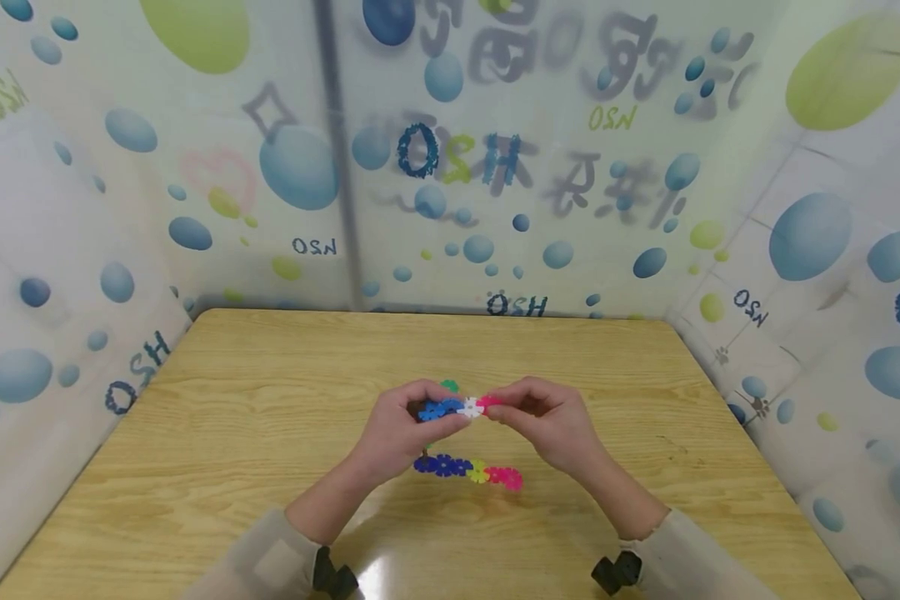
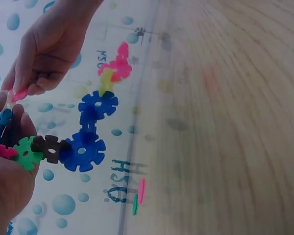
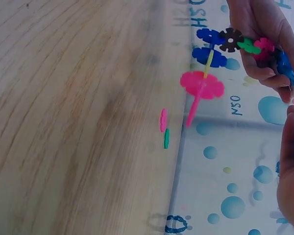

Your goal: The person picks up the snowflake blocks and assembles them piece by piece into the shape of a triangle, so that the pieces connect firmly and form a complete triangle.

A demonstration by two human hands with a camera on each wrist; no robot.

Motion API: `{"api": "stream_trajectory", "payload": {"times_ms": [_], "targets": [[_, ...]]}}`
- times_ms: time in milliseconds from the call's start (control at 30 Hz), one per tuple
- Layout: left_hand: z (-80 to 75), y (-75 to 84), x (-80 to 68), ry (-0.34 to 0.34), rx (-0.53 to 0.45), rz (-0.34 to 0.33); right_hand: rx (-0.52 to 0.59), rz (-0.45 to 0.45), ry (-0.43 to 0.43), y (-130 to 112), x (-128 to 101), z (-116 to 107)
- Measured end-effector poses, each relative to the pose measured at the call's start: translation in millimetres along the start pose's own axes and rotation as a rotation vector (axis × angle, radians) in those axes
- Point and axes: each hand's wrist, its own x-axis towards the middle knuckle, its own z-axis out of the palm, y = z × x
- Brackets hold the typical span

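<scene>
A chain of plastic snowflake discs hangs between and below both hands, above the table. My left hand (image 1: 393,429) grips its upper end, thumb and fingers around the light blue discs (image 1: 437,409). Beside them is a white disc (image 1: 470,407), and my right hand (image 1: 558,421) pinches the pink disc (image 1: 489,402) at that end. From the left palm the chain runs on through a pink, a green (image 2: 27,152) and a brown disc (image 2: 52,149). Dark blue discs (image 2: 83,151) follow, then a yellow disc (image 1: 478,471) and pink ones (image 1: 512,478) at the free end.
On the wooden table (image 1: 255,400), beyond the hands, a loose green disc (image 3: 166,138) and a loose pink disc (image 3: 163,120) lie close together. Patterned curtains (image 1: 525,275) with blue and green dots stand along the table's back and sides.
</scene>
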Motion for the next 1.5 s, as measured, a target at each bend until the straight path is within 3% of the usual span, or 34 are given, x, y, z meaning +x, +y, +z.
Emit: {"api": "stream_trajectory", "payload": {"times_ms": [333, 633, 867, 1133, 1500], "targets": [[-3.0, 3.8, 0.9, -0.003, 0.004, 0.012, -0.040, -0.034, -0.014, -1.8, 3.2, 1.3], [-11.0, 4.1, 1.7, 0.019, -0.011, 0.010, -0.068, 0.065, -0.046, 0.2, 7.9, -8.4], [-17.4, 5.1, 2.0, 0.046, -0.022, -0.023, -0.065, 0.164, -0.038, 24.3, 21.2, -16.7], [-17.6, 6.3, 0.7, 0.042, -0.032, -0.019, -0.119, 0.269, -0.153, 59.4, 42.6, -11.2], [-19.3, 6.1, 1.4, 0.046, -0.007, -0.020, -0.232, 0.374, -0.395, 84.0, 66.5, 3.3]]}}
